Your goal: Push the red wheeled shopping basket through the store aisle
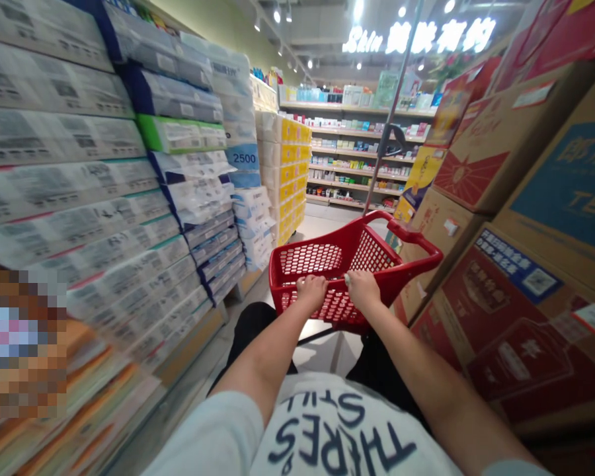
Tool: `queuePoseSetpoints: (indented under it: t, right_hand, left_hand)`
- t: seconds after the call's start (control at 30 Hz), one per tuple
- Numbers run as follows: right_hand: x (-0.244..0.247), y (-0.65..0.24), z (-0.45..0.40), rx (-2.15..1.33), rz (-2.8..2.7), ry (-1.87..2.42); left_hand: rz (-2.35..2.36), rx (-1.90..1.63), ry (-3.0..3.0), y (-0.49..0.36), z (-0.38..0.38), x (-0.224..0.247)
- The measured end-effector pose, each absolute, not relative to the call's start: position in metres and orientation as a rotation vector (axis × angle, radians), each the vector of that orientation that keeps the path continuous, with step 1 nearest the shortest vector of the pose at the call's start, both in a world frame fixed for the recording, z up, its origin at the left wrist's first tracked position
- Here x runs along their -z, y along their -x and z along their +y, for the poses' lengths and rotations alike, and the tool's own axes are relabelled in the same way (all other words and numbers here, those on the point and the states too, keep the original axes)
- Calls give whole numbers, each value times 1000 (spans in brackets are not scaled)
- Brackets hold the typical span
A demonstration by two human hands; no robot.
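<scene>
A red plastic shopping cart (297,259) with perforated basket walls stands right in front of my body, and nothing shows inside the part of its basket I can see. My left hand (311,291) is closed over the cart's near rim. A short way to its right, my right hand (363,288) grips the same rim, with the thumb side turned inward. The undersides of the fingers are hidden behind the rim. At the cart's right front corner, a raised red handle-like bar (416,239) sticks out toward the cartons.
Tall stacks of wrapped paper packs (143,152) line the left side, with yellow-and-white packs (290,168) farther on. Stacked cartons (520,317) crowd the right side. Ahead, a thin upright pole (377,168) rises before shelves of small boxes (352,142). Pale floor (322,221) runs between.
</scene>
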State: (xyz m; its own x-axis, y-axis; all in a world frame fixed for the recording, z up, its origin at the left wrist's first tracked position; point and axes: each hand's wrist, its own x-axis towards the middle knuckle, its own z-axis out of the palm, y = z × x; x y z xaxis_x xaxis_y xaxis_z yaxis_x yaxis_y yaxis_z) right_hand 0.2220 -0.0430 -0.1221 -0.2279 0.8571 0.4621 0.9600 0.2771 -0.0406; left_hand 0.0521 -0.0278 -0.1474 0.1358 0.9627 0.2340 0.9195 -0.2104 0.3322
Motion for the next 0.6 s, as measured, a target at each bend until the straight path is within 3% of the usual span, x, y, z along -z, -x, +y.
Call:
queuePoseSetpoints:
  t: [0.4,0.6]
  right_hand:
    - [134,-213,-45,409,-2160,1594]
    - [127,-217,-41,246,-2233,1608]
  left_hand:
    - [1902,-673,-2269,-49,-30,145]
    - [1896,-676,-2255,-52,-30,147]
